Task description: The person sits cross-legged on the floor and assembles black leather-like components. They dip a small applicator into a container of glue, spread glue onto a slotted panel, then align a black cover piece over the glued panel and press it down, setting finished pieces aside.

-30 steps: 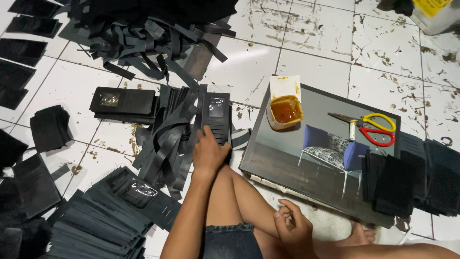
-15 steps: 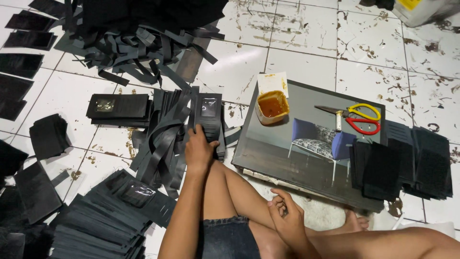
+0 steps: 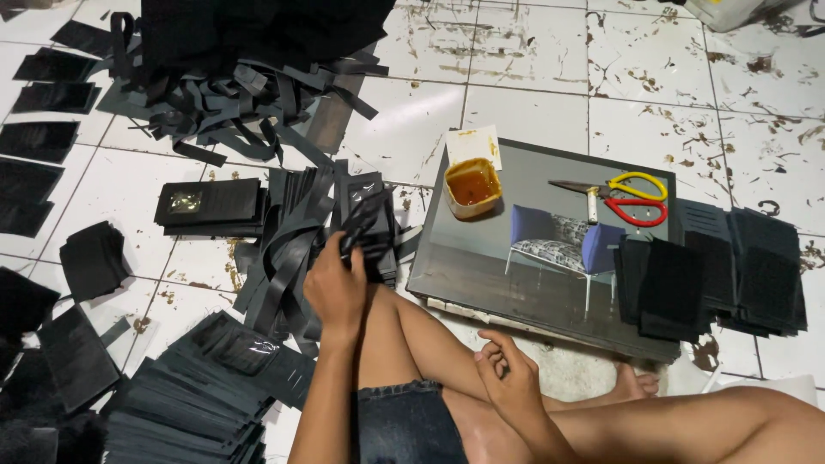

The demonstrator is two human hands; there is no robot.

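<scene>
I sit on a white tiled floor with my legs folded. My left hand [image 3: 337,283] grips a black leather piece [image 3: 361,225] and lifts it off a stack of similar black pieces [image 3: 378,249] just beyond my knee. My right hand [image 3: 507,378] rests on my thigh, fingers loosely curled, holding nothing. Next to the left hand lies a bundle of long black strips [image 3: 288,253].
A dark board [image 3: 516,275] printed with a chair picture lies ahead, bearing a tub of amber glue [image 3: 472,186], scissors with yellow and red handles [image 3: 623,199] and black cut pieces [image 3: 705,275]. Heaps of black strips [image 3: 232,77] and stacked pieces [image 3: 206,395] cover the left floor.
My left hand has closed on a black piece and raised its end off the stack. My right hand stayed on my thigh. The view shifted slightly.
</scene>
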